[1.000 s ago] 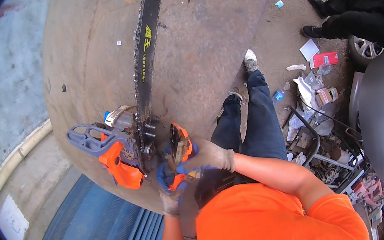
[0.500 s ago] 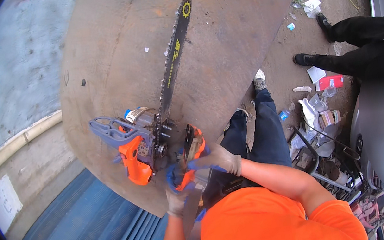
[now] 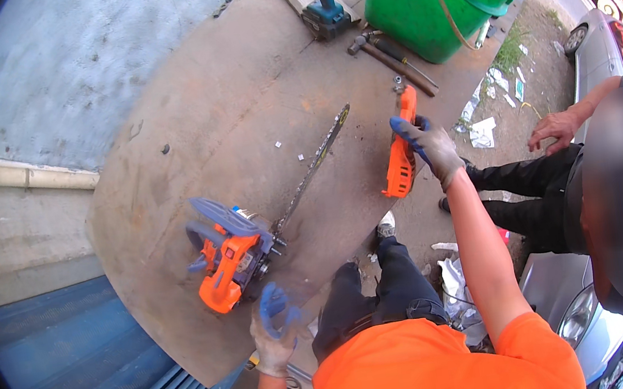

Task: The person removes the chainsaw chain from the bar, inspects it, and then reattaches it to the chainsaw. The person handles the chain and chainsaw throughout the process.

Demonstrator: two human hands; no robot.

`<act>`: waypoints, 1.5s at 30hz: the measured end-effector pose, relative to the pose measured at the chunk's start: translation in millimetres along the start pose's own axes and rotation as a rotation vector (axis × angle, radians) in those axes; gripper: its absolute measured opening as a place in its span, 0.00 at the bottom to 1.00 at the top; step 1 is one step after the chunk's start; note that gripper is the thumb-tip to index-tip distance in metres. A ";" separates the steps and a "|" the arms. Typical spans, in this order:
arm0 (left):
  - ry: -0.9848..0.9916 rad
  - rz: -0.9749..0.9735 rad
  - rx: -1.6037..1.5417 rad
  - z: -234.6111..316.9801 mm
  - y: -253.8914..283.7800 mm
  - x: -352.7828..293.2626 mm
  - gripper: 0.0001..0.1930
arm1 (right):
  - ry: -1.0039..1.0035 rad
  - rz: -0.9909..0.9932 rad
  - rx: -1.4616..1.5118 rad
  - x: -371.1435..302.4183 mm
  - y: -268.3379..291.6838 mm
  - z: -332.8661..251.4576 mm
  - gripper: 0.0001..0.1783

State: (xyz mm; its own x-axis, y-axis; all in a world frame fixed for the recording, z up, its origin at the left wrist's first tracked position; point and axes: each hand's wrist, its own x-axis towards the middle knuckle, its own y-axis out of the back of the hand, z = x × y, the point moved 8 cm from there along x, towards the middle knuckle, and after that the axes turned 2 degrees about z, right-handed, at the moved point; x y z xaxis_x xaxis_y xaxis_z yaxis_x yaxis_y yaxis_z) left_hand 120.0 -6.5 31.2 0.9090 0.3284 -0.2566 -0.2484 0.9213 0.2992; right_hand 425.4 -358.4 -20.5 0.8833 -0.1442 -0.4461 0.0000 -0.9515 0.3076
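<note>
A chainsaw with an orange and grey body [image 3: 229, 272] lies on the brown table, its guide bar [image 3: 315, 164] and chain reaching away toward the right. Bare studs stick out of its side near the bar's base. My right hand [image 3: 436, 150], in a grey and blue glove, grips an orange chainsaw side cover [image 3: 401, 159] with slots, held over the table's right edge. Just in front of the saw body, my gloved left hand [image 3: 274, 329] is raised with fingers apart and nothing visible in it.
At the far side stand a green bucket [image 3: 414, 16] and a teal cordless drill [image 3: 323, 4]. A hammer [image 3: 396, 61] and a screwdriver [image 3: 408, 64] lie before the bucket. To the right, a person in dark clothes [image 3: 538, 180] stands near a silver car [image 3: 604, 54], with litter on the ground.
The cover was low by the saw with both hands on it. My right hand has carried it away and to the right; my left hand has let go. The view has shifted, revealing the bucket and drill.
</note>
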 end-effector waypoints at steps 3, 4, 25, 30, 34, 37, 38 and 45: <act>-0.251 0.322 0.187 33.8 29.9 1.2 0.33 | 0.088 0.070 -0.617 29.3 11.9 -56.3 0.40; -0.314 0.372 0.355 43.3 36.6 4.0 0.33 | 0.171 0.110 -0.773 44.7 9.3 -61.3 0.42; -0.260 0.663 0.349 -35.1 89.7 73.2 0.34 | 0.888 -0.508 -0.989 25.1 -102.6 -72.0 0.12; -0.291 0.607 0.229 -40.0 105.0 80.0 0.31 | 0.940 -0.556 -0.884 -8.5 -100.4 -49.4 0.16; -0.232 0.508 0.023 -35.3 116.0 85.9 0.28 | 0.904 -0.592 -0.863 -27.8 -108.0 -41.5 0.15; -0.209 0.434 0.022 -27.3 115.5 89.0 0.27 | 0.873 -0.584 -0.839 -28.1 -102.9 -40.1 0.17; -0.235 0.388 0.129 -26.9 117.1 88.3 0.30 | 0.850 -0.598 -0.833 -23.5 -100.4 -39.4 0.17; -0.180 0.445 0.599 -54.6 124.9 83.4 0.40 | 0.822 -0.665 -0.724 -13.2 -87.6 -23.6 0.16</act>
State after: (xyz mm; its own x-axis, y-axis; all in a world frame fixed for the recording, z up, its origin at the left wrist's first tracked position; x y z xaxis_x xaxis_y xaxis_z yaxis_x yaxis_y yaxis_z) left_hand 146.6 147.3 -3.0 0.8191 0.5556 0.1425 -0.4261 0.4231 0.7996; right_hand 424.8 -266.7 -21.7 0.6433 0.7559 -0.1213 0.5760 -0.3736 0.7271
